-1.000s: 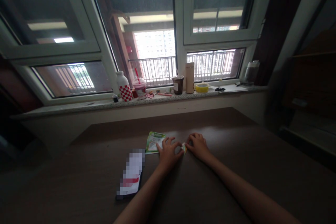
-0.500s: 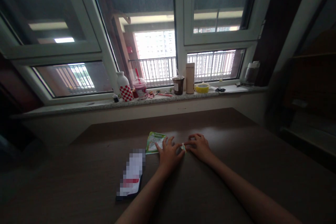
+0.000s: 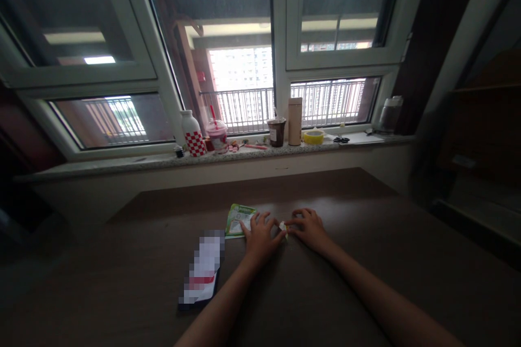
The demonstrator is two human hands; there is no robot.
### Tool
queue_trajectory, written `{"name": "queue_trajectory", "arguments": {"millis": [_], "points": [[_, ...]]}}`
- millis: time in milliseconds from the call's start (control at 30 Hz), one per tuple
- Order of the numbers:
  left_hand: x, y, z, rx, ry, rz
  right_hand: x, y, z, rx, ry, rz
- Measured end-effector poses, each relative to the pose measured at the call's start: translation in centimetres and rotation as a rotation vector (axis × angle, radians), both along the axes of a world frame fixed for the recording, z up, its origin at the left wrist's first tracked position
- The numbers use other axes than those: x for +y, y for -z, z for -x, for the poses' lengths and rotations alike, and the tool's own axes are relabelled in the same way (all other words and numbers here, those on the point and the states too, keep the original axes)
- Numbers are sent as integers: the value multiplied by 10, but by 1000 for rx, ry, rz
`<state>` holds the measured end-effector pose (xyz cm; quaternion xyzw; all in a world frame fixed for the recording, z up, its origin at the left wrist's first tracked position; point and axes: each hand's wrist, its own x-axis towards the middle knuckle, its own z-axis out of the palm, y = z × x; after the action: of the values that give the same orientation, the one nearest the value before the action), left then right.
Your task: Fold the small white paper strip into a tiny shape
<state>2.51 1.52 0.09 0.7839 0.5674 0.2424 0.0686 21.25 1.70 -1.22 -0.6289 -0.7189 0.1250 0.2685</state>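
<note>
Between my two hands is a small white and yellow-green piece (image 3: pixel 284 226), thin like paper or film; its kind is too small to tell. My left hand (image 3: pixel 261 236) pinches its left side with thumb and index finger, the other fingers spread. From the right, my right hand (image 3: pixel 310 229) holds its other side at the fingertips, with the remaining fingers curled. A green and white printed packet (image 3: pixel 235 225) lies flat on the table just beyond and left of my left hand, partly hidden by its fingers.
A phone-like object with a blurred face (image 3: pixel 203 268) lies on the brown table (image 3: pixel 358 282) beside my left forearm. Along the windowsill (image 3: pixel 248 154) stand a checkered bottle (image 3: pixel 194 138), a pink drink cup (image 3: pixel 217 138), a dark cup (image 3: pixel 277 133), a beige flask (image 3: pixel 295 122), yellow tape (image 3: pixel 313 137) and scissors (image 3: pixel 341 140).
The small piece has turned slightly between my fingertips and shows more of its white face. Both hands stay in nearly the same place.
</note>
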Motion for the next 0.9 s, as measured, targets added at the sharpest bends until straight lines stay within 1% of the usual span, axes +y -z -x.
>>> {"name": "queue_trajectory", "arguments": {"millis": [133, 300, 500, 633, 767, 900], "points": [[-1, 0, 1, 20, -9, -15, 0, 2, 0, 5, -4, -23], [-2, -1, 2, 29, 13, -10, 0, 4, 0, -18, -24, -45], [-1, 3, 3, 26, 7, -26, -1, 5, -1, -35, -48, -65], [-1, 4, 4, 26, 6, -41, -1, 5, -2, 8, -53, -77], [-1, 4, 4, 30, -2, -32, 1, 6, -3, 68, -24, -85], [-1, 3, 3, 45, -16, -17, 2, 8, -4, 79, -21, -88]]}}
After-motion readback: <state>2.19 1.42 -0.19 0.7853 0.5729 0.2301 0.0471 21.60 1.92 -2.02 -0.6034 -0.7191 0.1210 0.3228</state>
